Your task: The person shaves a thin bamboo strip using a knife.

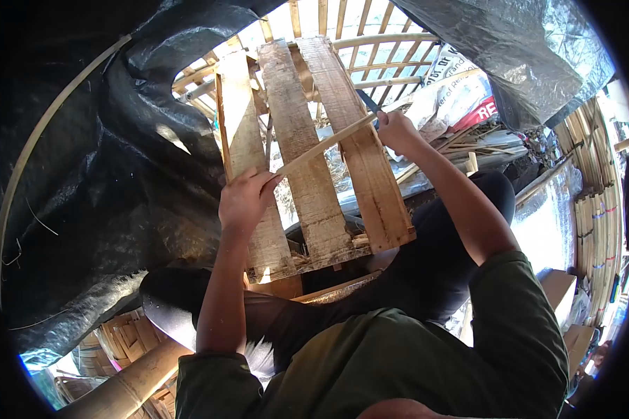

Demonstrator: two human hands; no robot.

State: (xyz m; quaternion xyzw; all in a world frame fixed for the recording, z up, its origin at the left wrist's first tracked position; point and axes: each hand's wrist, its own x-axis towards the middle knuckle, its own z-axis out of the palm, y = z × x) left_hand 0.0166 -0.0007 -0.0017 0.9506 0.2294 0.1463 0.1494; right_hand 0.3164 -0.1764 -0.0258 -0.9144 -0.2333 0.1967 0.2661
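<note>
A wooden slatted stand (306, 160) with three wide boards is in front of my body, between my legs. Across it lies a thin pale strip (321, 147), slanting up to the right. My left hand (245, 199) is closed on the strip's lower left end, above the left board. At the stand's right edge, my right hand (398, 133) is closed round the handle of a knife (368, 101). The blade points up and left, beside the strip's upper right end.
Black plastic sheeting (140, 181) hangs at the left. Beyond the stand is a slatted bamboo lattice (381, 52). Thin strips (479, 143) and a printed sack (458, 98) lie at the right. A thick bamboo pole (129, 384) is at the lower left, bundled strips (597, 234) at the far right.
</note>
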